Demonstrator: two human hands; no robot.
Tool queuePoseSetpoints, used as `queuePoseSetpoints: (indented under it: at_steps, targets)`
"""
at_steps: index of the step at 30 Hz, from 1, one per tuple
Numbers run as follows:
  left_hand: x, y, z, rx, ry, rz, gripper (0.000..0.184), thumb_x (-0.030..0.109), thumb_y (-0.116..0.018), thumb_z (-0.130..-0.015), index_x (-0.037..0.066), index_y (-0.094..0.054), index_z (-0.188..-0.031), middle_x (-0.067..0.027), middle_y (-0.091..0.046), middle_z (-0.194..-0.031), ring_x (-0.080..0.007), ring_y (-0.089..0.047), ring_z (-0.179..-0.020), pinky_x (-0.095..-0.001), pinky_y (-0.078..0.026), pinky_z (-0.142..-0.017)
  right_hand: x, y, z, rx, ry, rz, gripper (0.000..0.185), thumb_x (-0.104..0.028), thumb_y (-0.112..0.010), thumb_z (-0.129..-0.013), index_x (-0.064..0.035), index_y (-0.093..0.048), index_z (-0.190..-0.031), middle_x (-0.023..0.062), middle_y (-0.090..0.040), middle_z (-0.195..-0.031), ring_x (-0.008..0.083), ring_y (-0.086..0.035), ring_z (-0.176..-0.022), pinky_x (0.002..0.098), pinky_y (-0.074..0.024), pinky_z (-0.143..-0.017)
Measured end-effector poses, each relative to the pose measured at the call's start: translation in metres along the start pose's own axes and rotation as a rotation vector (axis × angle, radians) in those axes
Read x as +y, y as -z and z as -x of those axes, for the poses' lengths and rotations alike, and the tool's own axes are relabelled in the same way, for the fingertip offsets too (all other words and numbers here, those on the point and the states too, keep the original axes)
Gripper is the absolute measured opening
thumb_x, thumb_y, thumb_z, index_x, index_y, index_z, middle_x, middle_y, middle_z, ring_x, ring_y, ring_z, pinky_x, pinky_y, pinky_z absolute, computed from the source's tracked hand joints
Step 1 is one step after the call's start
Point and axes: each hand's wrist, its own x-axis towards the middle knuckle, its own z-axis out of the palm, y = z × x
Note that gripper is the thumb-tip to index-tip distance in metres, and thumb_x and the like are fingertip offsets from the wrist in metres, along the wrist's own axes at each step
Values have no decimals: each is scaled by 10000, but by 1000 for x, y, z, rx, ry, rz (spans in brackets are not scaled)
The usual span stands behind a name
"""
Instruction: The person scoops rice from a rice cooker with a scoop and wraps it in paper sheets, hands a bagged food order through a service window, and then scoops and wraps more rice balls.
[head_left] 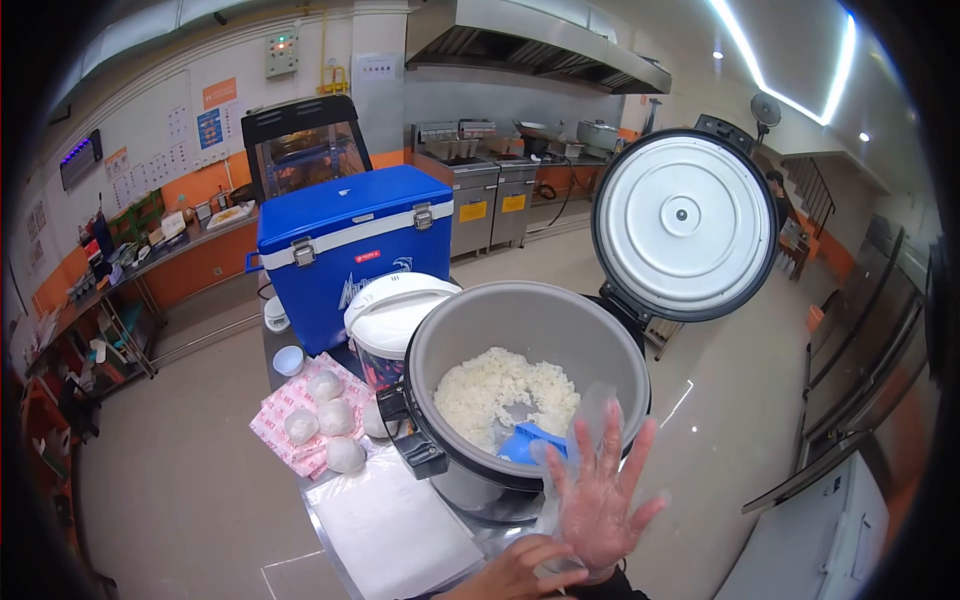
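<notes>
My right hand (600, 500) is raised at the front of the rice cooker (520, 305), palm toward me and fingers spread. A clear plastic glove (603, 398) covers it loosely, its tips loose beyond some fingers. My left hand (525, 572) is at the wrist below, its fingers closed on the glove's cuff. The cooker's lid (685, 225) stands raised at the right. Inside the pot lies white cooked rice (500, 385), with a blue scoop (530, 443) leaning at the near side, partly hidden by the glove.
Several wrapped white balls (336, 417) sit on pink printed paper (270, 412), beside white sheets (390, 530). A small cup (288, 360), a white-lidded container (395, 305) and a blue cooler box (345, 225) stand behind. Fryers (475, 190) line the back; a white chest (830, 535) stands at right.
</notes>
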Motion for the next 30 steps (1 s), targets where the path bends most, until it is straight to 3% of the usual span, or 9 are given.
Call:
queuePoseSetpoints:
  at_steps: [3,6,10,15,18,19,21,25,30]
  targets:
    - [3,-6,-1,78,165,-95,498,191,-753,-738,107,-506,-1162,-135,-520,-1097,-327,-540,-978,-422,-432,-836,-2,-1,-2,57,21,-76,815,-684,-336,-859,-306,51,-1469,103,35,-1538,335,-148,-1386,585,-143,-1079]
    - [6,2,-28,171,111,12,284,89,-669,-807,60,-614,-1084,-56,-611,-842,-204,-612,-694,-288,-511,-590,-7,1,1,66,7,-130,833,-670,-380,-854,-303,45,-1470,86,39,-1540,346,-126,-1393,591,-137,-1082]
    - [6,-20,-2,-4,295,247,247,78,-727,-748,65,-661,-985,-68,-641,-948,-214,-642,-805,-294,-526,-669,-19,2,1,65,8,-139,864,-663,-429,-840,-298,35,-1471,63,47,-1542,359,-98,-1399,591,-134,-1084]
    - [12,-32,-13,-329,326,593,282,167,-694,-792,82,-583,-1037,-96,-566,-939,-277,-579,-862,-360,-460,-764,-28,34,-5,195,-47,-75,796,-662,-393,-857,-287,-62,-1476,80,-130,-1526,370,-149,-1385,553,-118,-1103]
    - [26,-49,-17,-319,204,547,108,122,-634,-836,44,-616,-908,-98,-581,-841,-259,-593,-786,-333,-472,-704,-39,56,-22,269,-5,-247,745,-638,-356,-885,-246,-126,-1475,94,-199,-1513,376,-170,-1379,579,-77,-1093]
    - [27,-39,-24,-270,221,384,119,91,-624,-838,6,-632,-921,-113,-629,-910,-272,-616,-847,-349,-486,-744,-42,58,-32,275,28,-331,731,-630,-342,-894,-230,-147,-1474,99,-210,-1510,378,-174,-1378,595,-60,-1085]
    - [20,-41,-31,73,218,69,183,67,-685,-775,46,-658,-955,-71,-635,-938,-222,-626,-794,-308,-506,-682,-38,49,-34,316,160,-163,748,-588,-337,-913,-141,-117,-1471,178,-253,-1469,375,-214,-1359,535,-86,-1111]
    - [-3,-27,-52,215,58,-61,401,125,-745,-704,74,-634,-1086,-74,-584,-758,-233,-585,-700,-327,-494,-685,-12,38,-25,303,257,167,742,-523,-332,-935,-65,-87,-1465,265,-228,-1448,371,-229,-1353,482,-108,-1129]
    - [-7,-27,-27,126,212,101,283,-12,-691,-692,53,-677,-967,-38,-646,-838,-198,-624,-743,-284,-507,-655,-14,28,-16,234,46,239,682,-547,-304,-935,-146,-164,-1468,151,-208,-1497,374,-219,-1363,513,-74,-1114]
